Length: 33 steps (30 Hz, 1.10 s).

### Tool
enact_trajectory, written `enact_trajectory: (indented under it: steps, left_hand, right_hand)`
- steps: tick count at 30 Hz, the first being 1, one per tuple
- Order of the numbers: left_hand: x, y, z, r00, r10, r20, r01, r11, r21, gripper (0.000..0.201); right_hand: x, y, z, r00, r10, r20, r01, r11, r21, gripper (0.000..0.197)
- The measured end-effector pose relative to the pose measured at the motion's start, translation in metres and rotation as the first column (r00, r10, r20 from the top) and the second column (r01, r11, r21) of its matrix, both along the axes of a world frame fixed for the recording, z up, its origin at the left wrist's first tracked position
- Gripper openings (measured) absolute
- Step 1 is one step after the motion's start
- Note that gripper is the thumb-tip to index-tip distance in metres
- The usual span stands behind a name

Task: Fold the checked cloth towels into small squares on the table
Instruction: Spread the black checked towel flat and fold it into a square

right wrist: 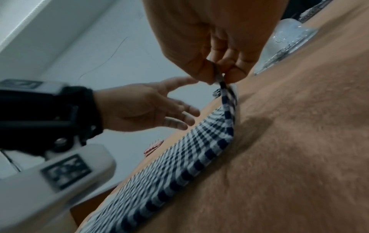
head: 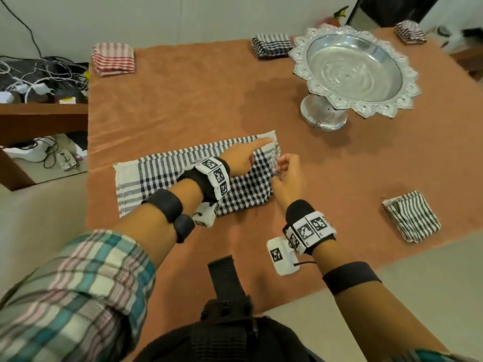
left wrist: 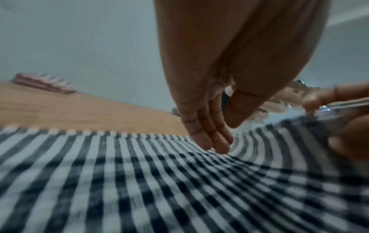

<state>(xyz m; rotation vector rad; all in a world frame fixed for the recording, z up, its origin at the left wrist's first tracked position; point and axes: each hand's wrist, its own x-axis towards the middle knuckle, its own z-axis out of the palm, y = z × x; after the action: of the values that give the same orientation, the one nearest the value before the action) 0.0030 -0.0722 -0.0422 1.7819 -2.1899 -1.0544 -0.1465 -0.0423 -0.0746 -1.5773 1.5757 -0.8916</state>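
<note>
A black-and-white checked towel (head: 167, 176) lies spread across the middle of the orange-covered table (head: 183, 100). My right hand (head: 281, 168) pinches its right edge between thumb and fingers and lifts it a little off the table; the right wrist view shows the pinch (right wrist: 219, 75) on the raised towel (right wrist: 199, 149). My left hand (head: 258, 146) reaches over the towel toward its far right corner with straight fingers and holds nothing. The left wrist view has its fingertips (left wrist: 209, 141) just at the towel (left wrist: 139, 181); whether they touch is unclear.
Folded towels lie around the table: red-and-white (head: 113, 58) far left, dark checked (head: 271, 44) far middle, another (head: 410, 31) far right, grey striped (head: 411, 216) near right. A silver pedestal tray (head: 298, 61) stands back right. A shelf with cables (head: 39, 74) is left.
</note>
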Motion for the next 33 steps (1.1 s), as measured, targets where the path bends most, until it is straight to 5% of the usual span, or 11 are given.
enact_trajectory:
  steps: [3, 7, 11, 16, 19, 27, 33]
  left_hand:
    - [0.001, -0.018, 0.001, 0.952, -0.277, 0.129, 0.283, 0.959, -0.029, 0.084]
    - [0.012, -0.038, 0.002, 0.935, -0.333, 0.126, 0.337, 0.941, -0.014, 0.061]
    - [0.042, -0.038, 0.001, 0.993, 0.031, -0.116, -0.028, 0.999, 0.025, 0.044]
    - [0.102, 0.0, -0.005, 0.777, 0.46, -0.43, -0.406, 0.888, 0.216, 0.03]
    - [0.146, 0.034, -0.01, 0.79, 0.494, -0.362, -0.463, 0.869, 0.175, 0.011]
    - [0.214, 0.093, -0.025, 0.83, 0.545, -0.119, -0.533, 0.838, 0.115, 0.02]
    - [0.226, 0.111, -0.033, 0.811, 0.58, -0.071, -0.579, 0.814, 0.043, 0.021]
  right_hand:
    - [0.006, 0.012, 0.0, 0.999, 0.03, -0.013, -0.031, 0.997, -0.075, 0.041]
    - [0.013, 0.027, -0.001, 0.99, 0.131, -0.055, -0.136, 0.985, -0.102, 0.034]
    - [0.033, 0.04, 0.001, 0.969, 0.231, -0.083, -0.242, 0.957, -0.162, 0.031]
    - [0.085, 0.061, 0.003, 0.867, 0.481, -0.13, -0.497, 0.847, -0.189, 0.028]
    - [0.119, 0.078, -0.002, 0.752, 0.633, -0.184, -0.659, 0.732, -0.175, 0.029]
    - [0.187, 0.121, -0.012, 0.485, 0.812, -0.325, -0.869, 0.488, -0.08, 0.027]
    - [0.2, 0.133, -0.02, 0.39, 0.814, -0.431, -0.915, 0.393, -0.086, 0.022]
